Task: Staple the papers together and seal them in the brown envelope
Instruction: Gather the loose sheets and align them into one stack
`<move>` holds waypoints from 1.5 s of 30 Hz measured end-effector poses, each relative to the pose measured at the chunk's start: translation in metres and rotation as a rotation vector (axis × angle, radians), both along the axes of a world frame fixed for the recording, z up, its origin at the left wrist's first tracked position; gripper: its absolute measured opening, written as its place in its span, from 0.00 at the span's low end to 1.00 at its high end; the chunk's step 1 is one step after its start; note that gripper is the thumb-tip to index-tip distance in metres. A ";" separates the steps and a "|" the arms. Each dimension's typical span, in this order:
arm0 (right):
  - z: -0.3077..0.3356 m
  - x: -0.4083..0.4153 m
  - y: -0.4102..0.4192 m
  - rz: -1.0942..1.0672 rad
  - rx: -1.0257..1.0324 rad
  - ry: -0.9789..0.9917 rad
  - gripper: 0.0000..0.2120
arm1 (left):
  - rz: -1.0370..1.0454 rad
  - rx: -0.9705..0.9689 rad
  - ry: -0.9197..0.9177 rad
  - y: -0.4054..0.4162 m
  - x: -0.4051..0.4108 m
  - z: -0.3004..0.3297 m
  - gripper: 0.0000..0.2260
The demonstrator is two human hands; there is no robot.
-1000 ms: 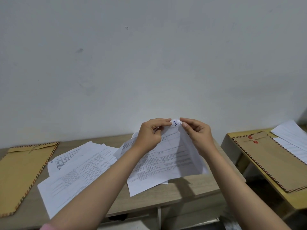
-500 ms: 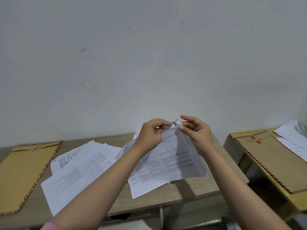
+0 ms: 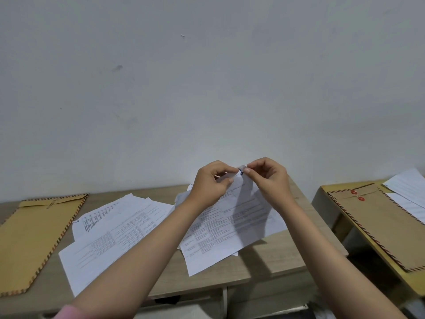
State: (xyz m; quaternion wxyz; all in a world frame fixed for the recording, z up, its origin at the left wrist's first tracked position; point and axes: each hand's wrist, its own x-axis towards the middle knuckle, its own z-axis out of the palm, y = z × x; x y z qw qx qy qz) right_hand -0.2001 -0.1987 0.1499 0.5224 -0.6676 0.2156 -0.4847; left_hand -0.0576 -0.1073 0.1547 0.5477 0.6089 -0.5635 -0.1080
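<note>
A pale wall fills the upper frame above a wooden desk (image 3: 273, 256). At centre, the left hand (image 3: 210, 185) and right hand (image 3: 269, 178) both pinch the raised corner of the papers (image 3: 232, 224). The brown envelope (image 3: 34, 233) lies at lower left. Tugging could tear that corner. No stapler shows, and what sits between the fingertips is unclear.

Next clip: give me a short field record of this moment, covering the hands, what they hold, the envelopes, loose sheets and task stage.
left hand: left hand pinches the top corner of the held papers
right hand: right hand pinches the same corner
held papers: top corner raised, lower edge resting on the desk
envelopes: left envelope flat on the desk; right envelope on the side table
loose sheets: loose sheets beside the held papers
stapler: none in view
stage: papers not yet in an envelope
</note>
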 end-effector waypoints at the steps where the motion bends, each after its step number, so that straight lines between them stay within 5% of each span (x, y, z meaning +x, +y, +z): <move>1: 0.000 0.001 -0.001 -0.002 0.001 0.005 0.05 | 0.002 0.005 -0.003 0.000 0.000 0.000 0.11; 23: 0.016 0.022 -0.021 0.030 -0.031 -0.025 0.11 | 0.121 0.000 0.200 -0.009 0.007 0.033 0.03; 32: 0.013 0.033 -0.027 -0.007 -0.070 0.010 0.13 | 0.249 -0.018 0.256 -0.007 0.010 0.041 0.07; 45: -0.003 0.055 -0.035 0.086 -0.008 0.055 0.07 | 0.363 0.068 0.033 0.028 0.034 0.050 0.07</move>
